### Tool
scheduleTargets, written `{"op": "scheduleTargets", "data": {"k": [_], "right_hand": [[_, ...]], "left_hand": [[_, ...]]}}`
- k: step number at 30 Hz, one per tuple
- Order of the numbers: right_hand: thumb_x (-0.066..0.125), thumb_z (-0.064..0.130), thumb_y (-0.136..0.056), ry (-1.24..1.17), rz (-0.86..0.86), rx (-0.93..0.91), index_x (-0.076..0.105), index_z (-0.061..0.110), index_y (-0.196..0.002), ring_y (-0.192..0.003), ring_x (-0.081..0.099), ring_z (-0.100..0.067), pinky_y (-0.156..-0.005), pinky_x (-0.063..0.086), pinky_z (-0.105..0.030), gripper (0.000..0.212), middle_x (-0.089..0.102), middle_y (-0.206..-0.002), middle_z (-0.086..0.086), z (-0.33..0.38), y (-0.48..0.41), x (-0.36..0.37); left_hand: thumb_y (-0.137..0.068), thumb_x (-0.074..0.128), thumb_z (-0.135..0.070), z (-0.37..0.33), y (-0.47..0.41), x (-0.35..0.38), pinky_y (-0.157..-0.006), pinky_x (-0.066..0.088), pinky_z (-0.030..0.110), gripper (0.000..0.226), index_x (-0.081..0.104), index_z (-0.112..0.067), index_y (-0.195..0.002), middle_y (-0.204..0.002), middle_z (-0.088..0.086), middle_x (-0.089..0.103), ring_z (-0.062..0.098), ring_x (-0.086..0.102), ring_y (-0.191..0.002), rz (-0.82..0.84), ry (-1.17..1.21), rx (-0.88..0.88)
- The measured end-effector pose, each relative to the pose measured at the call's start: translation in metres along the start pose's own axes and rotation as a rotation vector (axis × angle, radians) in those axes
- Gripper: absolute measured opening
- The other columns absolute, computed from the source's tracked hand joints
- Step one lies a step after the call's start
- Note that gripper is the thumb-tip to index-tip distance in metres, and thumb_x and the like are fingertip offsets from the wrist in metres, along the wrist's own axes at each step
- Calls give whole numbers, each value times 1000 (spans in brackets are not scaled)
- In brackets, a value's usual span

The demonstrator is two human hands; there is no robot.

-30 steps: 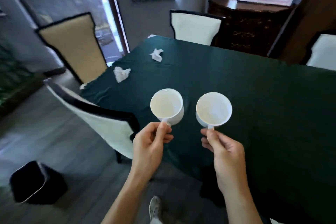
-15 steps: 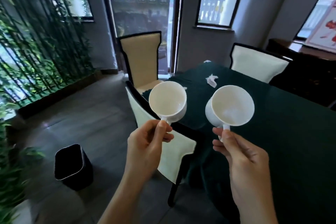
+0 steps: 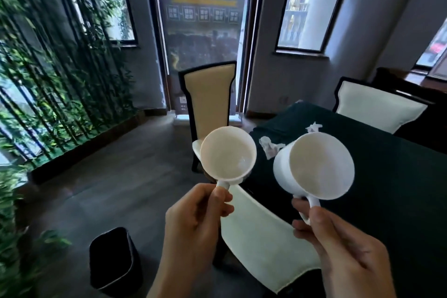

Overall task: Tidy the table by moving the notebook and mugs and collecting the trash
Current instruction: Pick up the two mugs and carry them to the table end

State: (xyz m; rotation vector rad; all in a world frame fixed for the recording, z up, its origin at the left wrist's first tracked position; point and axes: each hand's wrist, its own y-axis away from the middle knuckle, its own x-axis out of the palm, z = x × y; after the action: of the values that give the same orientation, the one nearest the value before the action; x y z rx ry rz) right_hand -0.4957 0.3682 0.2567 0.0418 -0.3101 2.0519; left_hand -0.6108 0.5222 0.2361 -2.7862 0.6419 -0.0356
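Note:
I hold two empty white mugs in the air, off the left edge of the table (image 3: pixel 391 164) with its dark green cloth. My left hand (image 3: pixel 193 222) pinches the handle of the left mug (image 3: pixel 227 155). My right hand (image 3: pixel 343 242) grips the handle of the right mug (image 3: pixel 316 167), which tilts its mouth toward me. Two crumpled white tissues lie on the cloth behind the mugs, one (image 3: pixel 268 146) near the table corner, the other (image 3: pixel 314 126) farther back. No notebook is in view.
A black waste bin (image 3: pixel 112 259) stands on the dark floor at lower left. A white chair (image 3: pixel 263 237) sits under my hands; a beige chair (image 3: pixel 210 97) and another white chair (image 3: pixel 377 110) stand beyond. Bamboo plants line the left wall.
My view has swung left and lifted from the table toward the door and the bamboo. Both mugs stay in my hands and have come off the table area, over the chair.

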Motion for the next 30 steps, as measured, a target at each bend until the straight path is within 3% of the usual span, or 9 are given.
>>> {"op": "scheduleTargets", "data": {"k": [3, 5, 10, 14, 21, 23, 26, 30], "right_hand": [[79, 69, -63, 8, -31, -8, 85, 31, -90, -74, 78, -26, -77, 63, -40, 47, 82, -88, -6, -4, -9, 19], [79, 68, -63, 0, -44, -9, 85, 30, -90, -74, 78, -25, -79, 63, -44, 48, 82, -87, -7, -9, -18, 28], [79, 79, -52, -53, -49, 18, 85, 29, -89, -78, 79, -24, -75, 64, -32, 63, 82, -94, -7, -19, -58, 46], [79, 79, -54, -63, -49, 29, 85, 26, -91, -81, 79, -24, -75, 63, -28, 65, 82, -94, -9, -33, -104, 56], [78, 77, -54, -116, -100, 34, 85, 24, -92, -87, 79, -23, -75, 62, -24, 66, 82, -98, -5, -53, -194, 76], [79, 69, -62, -119, -127, 39, 85, 21, -91, -86, 79, -24, -74, 62, -23, 56, 82, -97, -7, -60, -215, 77], [68, 31, -79, -105, -154, 70, 84, 15, -87, -83, 78, -27, -70, 62, -22, 24, 82, -94, -9, -71, -239, 74], [68, 28, -75, -105, -196, 104, 84, 13, -81, -78, 78, -26, -65, 62, -21, 23, 82, -92, -12, -85, -267, 75]], "left_hand": [[-85, 57, -51, 9, -20, -11, -65, 60, 23, 36, 75, -21, -78, -73, -1, 79, 10, 78, -69, 11, 3, -14], [-86, 58, -49, 14, -34, -14, -65, 61, 26, 34, 75, -21, -78, -74, 0, 79, 12, 78, -69, 18, 14, -19], [-92, 61, -29, 26, -78, -7, -68, 61, 24, 20, 76, -23, -80, -80, 1, 79, 16, 78, -69, 40, 13, -23], [-90, 62, -35, 31, -125, 11, -68, 63, 31, 21, 77, -24, -81, -79, 2, 79, 16, 77, -68, 62, 5, -7], [-93, 58, -24, 44, -209, 46, -68, 63, 29, 26, 79, -16, -82, -84, 7, 81, 17, 77, -68, 133, -2, 0], [-94, 60, -26, 49, -229, 57, -68, 64, 30, 25, 79, -18, -82, -84, 7, 81, 18, 77, -68, 149, -6, -11], [-96, 66, -29, 54, -253, 73, -67, 63, 30, 25, 79, -13, -81, -83, 7, 80, 18, 76, -66, 173, 7, -45], [-92, 58, -27, 65, -284, 88, -64, 59, 19, 29, 78, -8, -81, -79, 6, 79, 16, 76, -65, 205, 0, -56]]}}
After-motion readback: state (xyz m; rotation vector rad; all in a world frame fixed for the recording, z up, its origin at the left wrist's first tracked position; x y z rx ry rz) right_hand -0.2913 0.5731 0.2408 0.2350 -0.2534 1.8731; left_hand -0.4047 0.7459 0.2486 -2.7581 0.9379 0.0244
